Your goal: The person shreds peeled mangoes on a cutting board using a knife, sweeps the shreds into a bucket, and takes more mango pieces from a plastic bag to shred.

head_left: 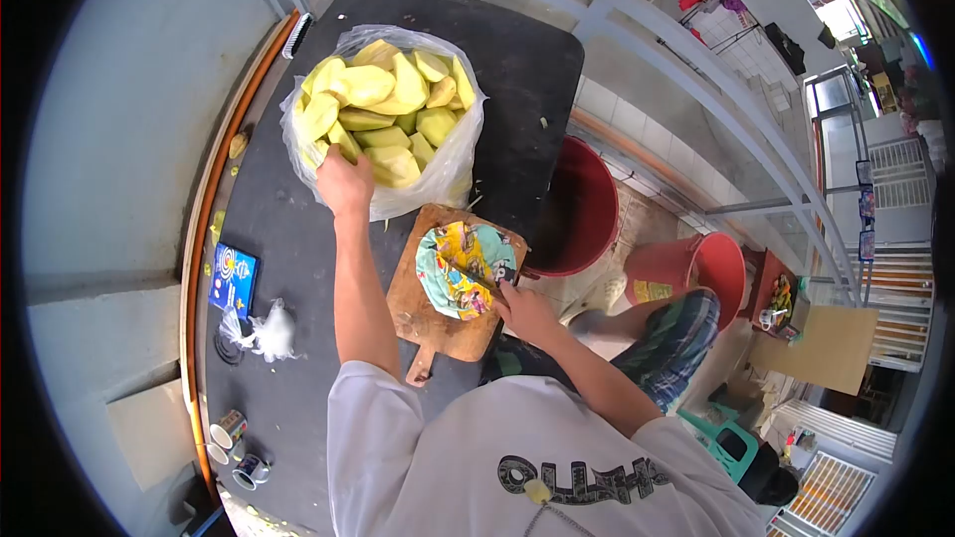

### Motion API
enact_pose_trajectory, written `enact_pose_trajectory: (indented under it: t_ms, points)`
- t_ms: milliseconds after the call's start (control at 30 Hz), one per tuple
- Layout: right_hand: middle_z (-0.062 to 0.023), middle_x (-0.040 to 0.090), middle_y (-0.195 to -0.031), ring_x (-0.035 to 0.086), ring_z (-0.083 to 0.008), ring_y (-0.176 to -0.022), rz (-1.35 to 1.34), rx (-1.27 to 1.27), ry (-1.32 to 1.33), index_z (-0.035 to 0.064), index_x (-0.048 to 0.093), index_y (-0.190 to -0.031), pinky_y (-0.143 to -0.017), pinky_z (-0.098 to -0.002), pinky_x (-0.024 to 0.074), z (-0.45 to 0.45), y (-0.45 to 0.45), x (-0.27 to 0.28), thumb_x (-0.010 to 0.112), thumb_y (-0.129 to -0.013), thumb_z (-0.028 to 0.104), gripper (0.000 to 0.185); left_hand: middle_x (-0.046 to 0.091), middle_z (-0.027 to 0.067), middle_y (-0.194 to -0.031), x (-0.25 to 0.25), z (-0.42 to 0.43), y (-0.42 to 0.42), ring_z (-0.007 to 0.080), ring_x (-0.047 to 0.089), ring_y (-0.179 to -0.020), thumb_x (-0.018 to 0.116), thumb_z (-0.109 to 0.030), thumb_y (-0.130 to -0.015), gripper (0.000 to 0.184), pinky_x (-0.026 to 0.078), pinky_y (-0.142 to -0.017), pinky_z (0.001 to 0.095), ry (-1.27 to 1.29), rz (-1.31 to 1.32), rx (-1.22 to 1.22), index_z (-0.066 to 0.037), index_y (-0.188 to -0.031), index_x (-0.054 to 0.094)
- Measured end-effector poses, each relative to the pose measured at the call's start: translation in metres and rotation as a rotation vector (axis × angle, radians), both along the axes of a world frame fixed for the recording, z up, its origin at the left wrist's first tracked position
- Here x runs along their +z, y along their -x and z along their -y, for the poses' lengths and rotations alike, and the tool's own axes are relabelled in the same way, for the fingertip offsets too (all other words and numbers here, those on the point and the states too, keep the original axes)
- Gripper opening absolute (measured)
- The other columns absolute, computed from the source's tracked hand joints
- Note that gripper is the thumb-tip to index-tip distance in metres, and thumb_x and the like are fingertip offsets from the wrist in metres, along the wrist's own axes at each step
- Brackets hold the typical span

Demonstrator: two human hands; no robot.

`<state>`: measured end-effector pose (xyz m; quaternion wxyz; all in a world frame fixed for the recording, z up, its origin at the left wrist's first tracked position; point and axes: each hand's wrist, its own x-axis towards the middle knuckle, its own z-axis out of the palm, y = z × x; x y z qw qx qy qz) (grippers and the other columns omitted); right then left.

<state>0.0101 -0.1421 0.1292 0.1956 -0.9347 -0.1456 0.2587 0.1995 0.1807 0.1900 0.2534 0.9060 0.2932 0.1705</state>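
My left hand (345, 182) reaches to the near left edge of a clear plastic bag (433, 201), with its fingers closed around a peeled yellow-green fruit piece (343, 140). Many similar pale pieces (368, 86) fill the bag. My right hand (524, 312) grips a knife (472, 279), whose blade points left over a round, colourful patterned cloth item (453, 244). That item, teal and yellow with printed figures, rests on a wooden cutting board (406, 303). Part of the knife handle is hidden by my fingers.
The board and bag stand on a dark table (308, 408). To the left lie a blue box (234, 276) and a crumpled white plastic bag (274, 330). Mugs (251, 471) stand near the lower left edge. Red tubs (587, 201) are right of the table, beside a metal railing (686, 50).
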Motion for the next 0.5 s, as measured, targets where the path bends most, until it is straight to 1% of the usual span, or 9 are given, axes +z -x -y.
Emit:
enact_pose_trajectory:
  t_ms: [133,200,233,300,333,367,433,467,500]
  points:
    - [-0.0237,0.069,-0.098,0.068,-0.043,-0.085,0.021,-0.014,-0.047,0.0017,0.049,-0.132,-0.074,-0.0541,0.055,-0.001,0.001,-0.004,0.054,-0.099,0.037,0.049,0.072,0.0258,-0.09,0.001,-0.013,0.004,0.0423,0.071,-0.088,0.069,-0.02,-0.08,0.038,0.056,-0.084,0.0474,0.062,0.015,0.016,0.001,-0.111,0.072]
    - [-0.0236,0.069,-0.098,0.068,-0.0425,-0.086,-0.007,-0.016,-0.053,0.002,0.049,-0.133,-0.074,-0.0539,0.055,-0.002,-0.001,-0.001,0.054,-0.099,0.037,0.049,0.073,0.023,-0.082,0.004,-0.018,0.011,0.0358,0.073,-0.081,0.069,-0.018,-0.081,0.037,0.056,-0.078,0.0435,0.078,0.031,0.03,0.002,-0.112,0.072]
    - [-0.0233,0.069,-0.099,0.068,-0.0426,-0.087,-0.037,-0.021,-0.042,0.0022,0.049,-0.133,-0.074,-0.0537,0.0548,-0.002,-0.003,0.002,0.054,-0.098,0.036,0.049,0.073,0.023,-0.082,0.006,-0.022,0.016,0.0358,0.073,-0.081,0.069,-0.018,-0.081,0.037,0.056,-0.078,0.0435,0.074,0.027,0.031,0.002,-0.112,0.072]
    - [-0.023,0.069,-0.1,0.068,-0.0427,-0.088,-0.071,-0.028,-0.028,0.0024,0.049,-0.134,-0.075,-0.0535,0.0547,0.0,0.001,-0.002,0.055,-0.098,0.035,0.049,0.072,0.0223,-0.08,0.009,-0.03,0.028,0.0312,0.073,-0.075,0.07,-0.017,-0.079,0.037,0.055,-0.071,0.0399,0.266,0.105,-0.035,0.004,-0.11,0.072]
    - [-0.0226,0.069,-0.1,0.068,-0.0429,-0.088,-0.036,-0.03,-0.066,0.0025,0.05,-0.132,-0.075,-0.0534,0.0543,0.003,0.003,-0.01,0.056,-0.098,0.035,0.047,0.072,0.0155,-0.076,0.009,-0.032,0.036,0.0196,0.069,-0.069,0.071,-0.014,-0.081,0.036,0.052,-0.066,0.0329,0.37,0.093,-0.046,0.005,-0.112,0.071]
    - [-0.0222,0.069,-0.099,0.068,-0.043,-0.088,0.003,-0.028,-0.103,0.0025,0.051,-0.129,-0.075,-0.0534,0.054,0.007,0.002,-0.017,0.056,-0.097,0.034,0.045,0.072,0.0155,-0.076,0.007,-0.034,0.043,0.0196,0.069,-0.069,0.071,-0.014,-0.081,0.036,0.052,-0.066,0.0329,0.371,0.097,-0.04,0.005,-0.112,0.071]
    - [-0.0227,0.069,-0.098,0.067,-0.0437,-0.088,0.001,-0.025,-0.129,0.0025,0.051,-0.126,-0.075,-0.0536,0.0537,0.011,-0.002,-0.018,0.057,-0.097,0.033,0.043,0.071,0.0095,-0.081,0.006,-0.031,0.063,0.0135,0.064,-0.071,0.069,-0.008,-0.085,0.034,0.05,-0.065,0.0291,0.7,0.253,-0.144,0.005,-0.116,0.069]
    - [-0.0231,0.069,-0.096,0.067,-0.0444,-0.088,-0.005,-0.036,-0.161,0.0024,0.052,-0.122,-0.075,-0.0538,0.0534,0.011,0.001,-0.019,0.058,-0.096,0.032,0.04,0.069,0.0078,-0.095,0.009,-0.029,0.076,0.0131,0.063,-0.08,0.069,-0.004,-0.087,0.042,0.05,-0.067,0.0283,0.808,0.268,-0.208,0.005,-0.127,0.063]
    - [-0.0231,0.069,-0.096,0.067,-0.0444,-0.088,-0.018,-0.045,-0.165,0.0024,0.052,-0.122,-0.075,-0.0538,0.0534,0.009,0.003,-0.015,0.058,-0.096,0.032,0.04,0.069,0.0078,-0.095,0.018,-0.022,0.09,0.0131,0.063,-0.08,0.069,-0.004,-0.087,0.042,0.05,-0.067,0.0283,0.806,0.251,-0.21,0.005,-0.127,0.063]
